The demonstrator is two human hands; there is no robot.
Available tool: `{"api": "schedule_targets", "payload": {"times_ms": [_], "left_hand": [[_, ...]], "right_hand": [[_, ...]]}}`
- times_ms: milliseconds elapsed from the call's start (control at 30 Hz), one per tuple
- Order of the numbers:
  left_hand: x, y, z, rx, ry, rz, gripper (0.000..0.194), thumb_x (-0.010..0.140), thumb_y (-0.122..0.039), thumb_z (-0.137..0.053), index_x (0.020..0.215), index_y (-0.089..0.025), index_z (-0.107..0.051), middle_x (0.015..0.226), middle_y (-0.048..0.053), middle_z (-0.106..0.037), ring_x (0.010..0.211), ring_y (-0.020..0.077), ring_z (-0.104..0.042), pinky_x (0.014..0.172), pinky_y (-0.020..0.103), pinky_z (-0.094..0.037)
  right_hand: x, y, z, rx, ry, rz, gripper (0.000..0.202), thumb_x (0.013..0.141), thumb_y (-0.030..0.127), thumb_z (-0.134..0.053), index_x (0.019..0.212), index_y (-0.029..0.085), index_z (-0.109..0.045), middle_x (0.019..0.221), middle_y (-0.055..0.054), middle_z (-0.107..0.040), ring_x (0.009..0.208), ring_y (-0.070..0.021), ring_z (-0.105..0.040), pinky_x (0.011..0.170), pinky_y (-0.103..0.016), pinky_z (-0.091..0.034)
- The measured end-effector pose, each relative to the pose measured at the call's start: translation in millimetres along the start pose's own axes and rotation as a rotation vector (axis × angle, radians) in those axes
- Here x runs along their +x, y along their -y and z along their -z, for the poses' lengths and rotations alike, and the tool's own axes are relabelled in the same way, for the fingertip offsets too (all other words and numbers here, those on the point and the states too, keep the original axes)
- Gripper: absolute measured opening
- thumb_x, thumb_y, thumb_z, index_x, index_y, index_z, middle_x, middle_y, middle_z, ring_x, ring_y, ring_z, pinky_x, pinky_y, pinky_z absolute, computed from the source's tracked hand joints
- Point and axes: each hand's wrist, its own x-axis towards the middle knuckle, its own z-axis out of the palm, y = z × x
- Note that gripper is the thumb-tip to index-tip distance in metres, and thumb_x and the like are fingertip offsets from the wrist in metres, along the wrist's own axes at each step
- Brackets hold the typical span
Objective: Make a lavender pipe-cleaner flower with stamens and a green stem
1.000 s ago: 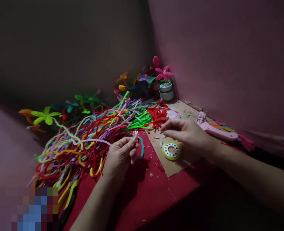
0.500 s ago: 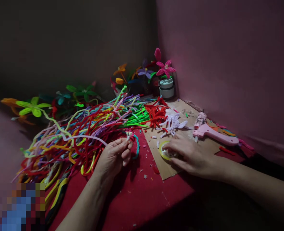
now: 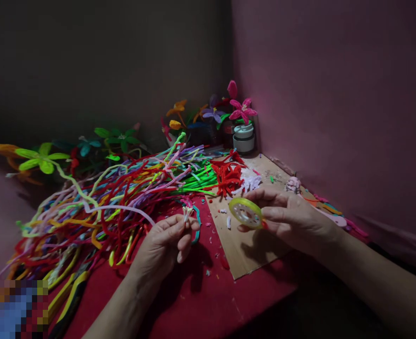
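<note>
Dim corner, red-covered table [image 3: 211,301]: yellow tape roll [image 3: 236,203] tilted over cardboard [image 3: 229,254].
Right hand [image 3: 296,216] clamps the roll's rim; left hand [image 3: 167,235] pinches pale-tipped strands [image 3: 187,213], which a slack pinch could spill. From the strands, the fuzzy-stem heap [image 3: 98,202] at ten o'clock could snag fingers; the table edge runs at five, and a gap for moving separates the hands at three.

Illumination dim; we note the upper left sinking to near-black, with a muted purple cast at right. Shadows fall below both hands [image 3: 171,235] on the red tabletop [image 3: 201,301], source out of view. Lower-left corner pixelated; outer edges appear soft and stretched.
</note>
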Motion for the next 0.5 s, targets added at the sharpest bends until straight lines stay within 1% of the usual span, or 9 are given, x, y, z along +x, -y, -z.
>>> {"api": "schedule_targets", "payload": {"times_ms": [100,200,267,367,433,500], "left_hand": [[-6,-3,-4.4,-0.018,0.014,-0.002,0.014,0.072,-0.018,-0.063,0.082,-0.008,-0.066,0.056,0.003,-0.057,0.037,0.0047,-0.044,0.032,0.013,-0.034],[-11,-4,-8.5,-0.029,0.023,0.006,0.009,0.073,-0.016,-0.061,0.076,-0.009,-0.065,0.061,0.006,-0.061,0.041,0.0077,-0.050,0.034,0.015,-0.038],[-13,-2,-11.1,-0.033,0.057,0.023,0.009,0.073,-0.016,-0.061,0.072,-0.008,-0.064,0.063,0.009,-0.064,0.042,0.0091,-0.053,0.034,0.015,-0.039],[-15,-1,-13.5,-0.054,0.121,0.025,0.009,0.071,-0.016,-0.064,0.068,-0.008,-0.064,0.062,0.009,-0.066,0.041,0.0083,-0.054,0.036,0.014,-0.040],[-16,-2,-14.5,-0.071,0.128,0.022,0.009,0.069,-0.015,-0.066,0.069,-0.007,-0.065,0.063,0.009,-0.067,0.043,0.0075,-0.056,0.042,0.013,-0.044],[-17,-5,-15.8,-0.081,0.090,0.029,0.009,0.067,-0.013,-0.068,0.072,-0.006,-0.067,0.068,0.010,-0.069,0.050,0.0091,-0.061,0.049,0.013,-0.048]], "right_hand": [[4,-7,-7,0.086,0.027,-0.057,0.025,0.067,0.021,-0.068,0.092,0.019,-0.062,0.094,-0.006,-0.062,0.079,-0.0185,-0.060,0.074,-0.043,-0.052],[6,-17,-15,0.180,0.072,-0.096,0.023,0.069,0.019,-0.066,0.091,0.016,-0.060,0.088,-0.006,-0.061,0.076,-0.0175,-0.060,0.071,-0.041,-0.052],[7,-23,-23,0.226,0.116,-0.116,0.020,0.073,0.019,-0.063,0.092,0.015,-0.058,0.090,-0.007,-0.061,0.077,-0.0178,-0.060,0.071,-0.041,-0.052],[8,-30,-34,0.256,0.168,-0.148,0.020,0.077,0.019,-0.058,0.097,0.017,-0.057,0.096,-0.008,-0.061,0.079,-0.0188,-0.062,0.069,-0.038,-0.052],[9,-33,-40,0.268,0.159,-0.140,0.019,0.077,0.018,-0.059,0.095,0.018,-0.057,0.096,-0.007,-0.061,0.079,-0.0183,-0.062,0.066,-0.037,-0.052],[9,-36,-44,0.266,0.114,-0.098,0.013,0.078,0.021,-0.059,0.090,0.018,-0.059,0.093,-0.005,-0.061,0.078,-0.0171,-0.061,0.066,-0.037,-0.053]]}}
